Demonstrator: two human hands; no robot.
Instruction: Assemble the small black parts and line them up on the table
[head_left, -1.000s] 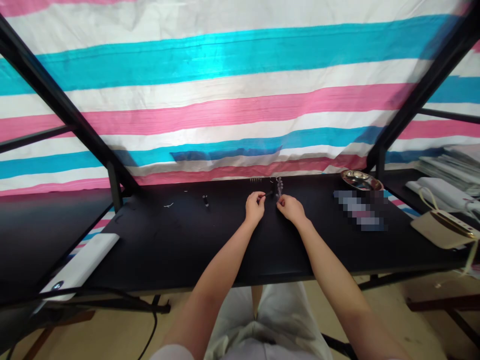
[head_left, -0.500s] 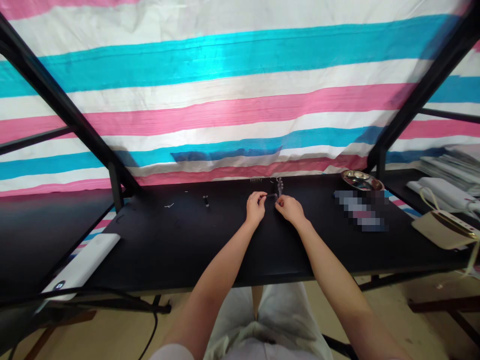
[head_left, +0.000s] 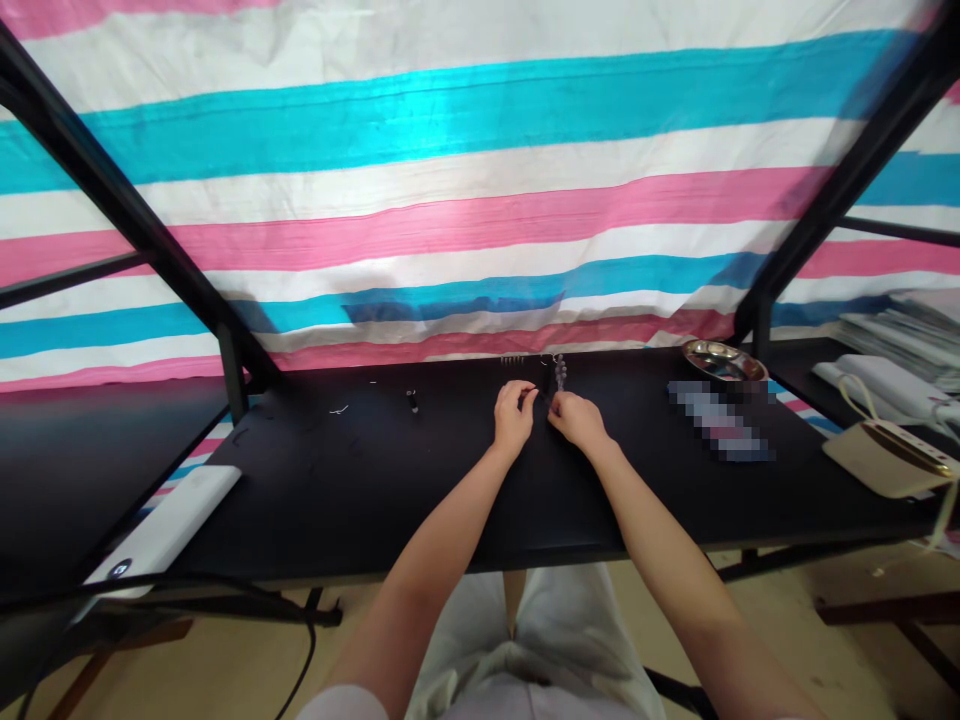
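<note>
A bead strand (head_left: 560, 371) lies near the rear edge of the black counter (head_left: 450, 490), slightly right of centre. Its beads are small, round, greyish and glossy, set close together. The long axis runs front to rear: the far end points to the rear edge, the near end toward the right hand (head_left: 579, 420). A thin dark piece (head_left: 544, 396) spans the gap between the hands; its detail is too small to read.

Both forearms extend forward from the near edge and converge. The left hand (head_left: 514, 415) is held on edge, its fingers narrowed to a pinch at one end of the dark piece. The right hand is turned palm down, fingers curled inward and narrow; whether they grip the dark piece or the strand cannot be told.

Small metal rings (head_left: 549, 359) lie beside the strand's far end. A row of small metallic parts (head_left: 512, 360) lies left of the rings. A shiny metal dish (head_left: 724, 360) stands well to the right.
</note>
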